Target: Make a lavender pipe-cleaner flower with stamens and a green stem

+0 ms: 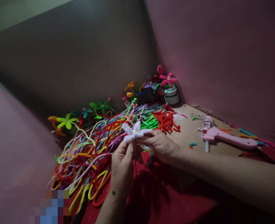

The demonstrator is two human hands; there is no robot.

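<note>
Pinching a pale lilac fuzzy flower [132, 135] from below with the left hand [123, 158], thumb and fingers close together just under its middle. Pinching its right petal [146, 132] with the right hand [162, 144], thumb near fingers. Holding it up in front of a big messy heap of pipe cleaners [81, 155] in many colors. Can see puffy petals spread like a star, a small yellowish center [134, 131], and a thin dark stem [136, 169] hanging down beside the left hand. At the back, can spot a small pale jar [171, 98] with a lid, just below a bright pink flower [168, 79]; cannot tell its contents. At the front of the heap, can see yellow-and-black pliers [82, 196]. Over to the right, can see a pink glue gun [229, 139] on a brown board [188, 113], near red fuzzy bits [165, 121].
</note>
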